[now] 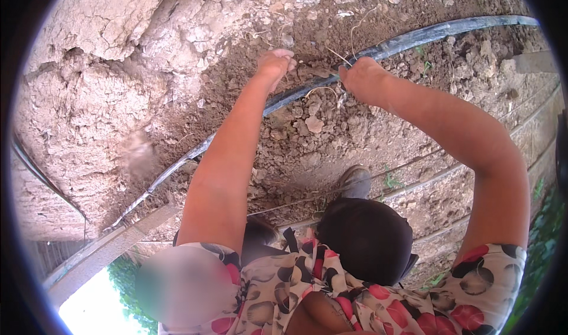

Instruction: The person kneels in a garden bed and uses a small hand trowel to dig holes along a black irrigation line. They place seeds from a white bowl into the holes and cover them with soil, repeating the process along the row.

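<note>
A flattened dark plastic hose (426, 36) runs across loose brown soil (306, 131) from upper right to lower left. My left hand (276, 66) is curled just above the hose, over the soil; whether its fingers hold anything is too small to tell. My right hand (361, 79) is at the hose, its fingertips bent down against the hose's edge. A thin dry stem (338, 55) sticks out by those fingertips, and a thin curved root or string (355, 31) rises beside them. What the right fingers grip is hidden.
Pale, cracked earth (106, 28) rises at the upper left. Thin wires or cords (426, 155) cross the ground near my shoe (356, 182). A beam (106, 246) stands at the lower left, with green plants (126, 275) beyond it. Another dark strip (44, 179) lies at the far left.
</note>
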Demonstrator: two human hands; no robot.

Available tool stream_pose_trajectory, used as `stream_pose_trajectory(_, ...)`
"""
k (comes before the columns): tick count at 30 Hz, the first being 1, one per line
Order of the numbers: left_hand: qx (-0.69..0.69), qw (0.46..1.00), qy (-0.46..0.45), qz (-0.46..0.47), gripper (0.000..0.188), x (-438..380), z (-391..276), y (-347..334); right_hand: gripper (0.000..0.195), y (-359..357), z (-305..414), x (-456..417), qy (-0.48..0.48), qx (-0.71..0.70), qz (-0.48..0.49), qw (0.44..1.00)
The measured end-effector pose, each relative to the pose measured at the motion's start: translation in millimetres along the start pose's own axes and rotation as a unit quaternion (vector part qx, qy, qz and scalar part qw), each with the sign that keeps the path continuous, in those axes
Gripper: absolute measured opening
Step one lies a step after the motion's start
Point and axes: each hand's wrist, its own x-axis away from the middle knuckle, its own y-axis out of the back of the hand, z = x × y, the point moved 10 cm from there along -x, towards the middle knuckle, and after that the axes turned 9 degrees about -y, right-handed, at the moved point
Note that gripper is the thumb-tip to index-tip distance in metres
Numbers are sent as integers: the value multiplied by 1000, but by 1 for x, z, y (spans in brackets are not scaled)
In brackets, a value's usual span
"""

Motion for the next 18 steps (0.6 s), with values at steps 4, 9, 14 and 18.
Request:
stream_pose_trajectory(4,-6,1000,-8,-11,21,-10,11,4,29,1,0,-2,-1,-13,2,1000)
stream_pose_trajectory(9,1,999,-11,-53,17,-10,8,4,31,-11,-6,-7,-21,-42,40,998)
stream_pose_trajectory(14,2,998,-32,-49,17,-16,15,15,32,-2,-1,-4,-1,-11,14,1000)
stream_pose_trajectory(18,25,997,-41,-59,20,-15,16,15,41,-10,-4,-11,-23,-33,-2,999)
